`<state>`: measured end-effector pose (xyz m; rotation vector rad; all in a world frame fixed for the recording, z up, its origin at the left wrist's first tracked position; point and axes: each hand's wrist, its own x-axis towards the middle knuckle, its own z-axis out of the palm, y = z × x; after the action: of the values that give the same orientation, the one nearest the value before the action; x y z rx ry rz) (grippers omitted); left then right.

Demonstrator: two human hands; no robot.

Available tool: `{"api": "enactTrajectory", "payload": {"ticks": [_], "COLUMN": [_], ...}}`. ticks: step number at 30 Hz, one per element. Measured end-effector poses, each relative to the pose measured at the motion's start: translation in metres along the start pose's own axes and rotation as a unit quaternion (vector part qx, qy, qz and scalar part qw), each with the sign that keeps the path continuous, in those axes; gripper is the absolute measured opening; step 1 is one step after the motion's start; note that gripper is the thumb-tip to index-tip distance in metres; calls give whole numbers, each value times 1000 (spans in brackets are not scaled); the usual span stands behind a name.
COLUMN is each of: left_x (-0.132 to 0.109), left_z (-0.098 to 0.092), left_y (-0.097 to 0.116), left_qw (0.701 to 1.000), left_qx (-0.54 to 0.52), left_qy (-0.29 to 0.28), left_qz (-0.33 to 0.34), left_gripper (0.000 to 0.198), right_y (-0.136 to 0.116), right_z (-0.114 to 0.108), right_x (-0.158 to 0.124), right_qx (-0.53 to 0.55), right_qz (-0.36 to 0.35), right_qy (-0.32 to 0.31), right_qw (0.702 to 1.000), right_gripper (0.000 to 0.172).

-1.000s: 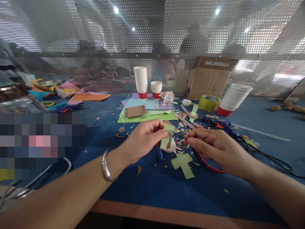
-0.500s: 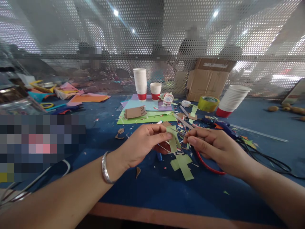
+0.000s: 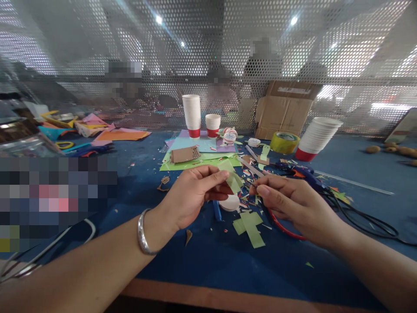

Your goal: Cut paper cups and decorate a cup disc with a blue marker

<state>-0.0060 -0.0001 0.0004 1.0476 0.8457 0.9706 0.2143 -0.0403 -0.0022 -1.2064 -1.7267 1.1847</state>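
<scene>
My left hand point(image 3: 195, 193), with a silver bracelet on the wrist, pinches a light green paper strip point(image 3: 232, 177) above the blue table. My right hand point(image 3: 291, 202) is closed round red-handled scissors point(image 3: 282, 228), whose blades point at the strip. A green cross-shaped paper cutout point(image 3: 250, 222) lies flat on the table just below both hands. A small white round lid point(image 3: 230, 202) and a blue pen point(image 3: 216, 210) sit under my left fingers.
Stacked white-and-red paper cups point(image 3: 192, 114), a single cup point(image 3: 213, 124), a tilted cup stack point(image 3: 315, 135), yellow tape roll point(image 3: 284, 141), cardboard box point(image 3: 286, 108), coloured sheets point(image 3: 195, 156), black cable point(image 3: 365, 217) and paper scraps lie around. A perforated screen stands behind, people beyond it.
My left hand has turned the green strip from hanging down to lying more level and raised it slightly. My right hand has hardly shifted.
</scene>
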Motion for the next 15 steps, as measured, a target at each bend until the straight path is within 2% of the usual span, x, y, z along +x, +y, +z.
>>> {"api": "enactTrajectory", "payload": {"ticks": [7, 15], "left_x": [-4, -10], "left_z": [3, 12], "left_y": [-2, -9], "left_qw": [999, 994], "left_qx": [-14, 44], "left_qy": [-24, -75], "left_qz": [-23, -61], "left_gripper": [20, 25], "right_y": [2, 2], "right_z": [3, 4], "right_x": [2, 0], "right_qx": [56, 63], "right_qz": [17, 1], "right_qy": [-8, -20], "right_qw": [998, 998], "right_gripper": [39, 36]}}
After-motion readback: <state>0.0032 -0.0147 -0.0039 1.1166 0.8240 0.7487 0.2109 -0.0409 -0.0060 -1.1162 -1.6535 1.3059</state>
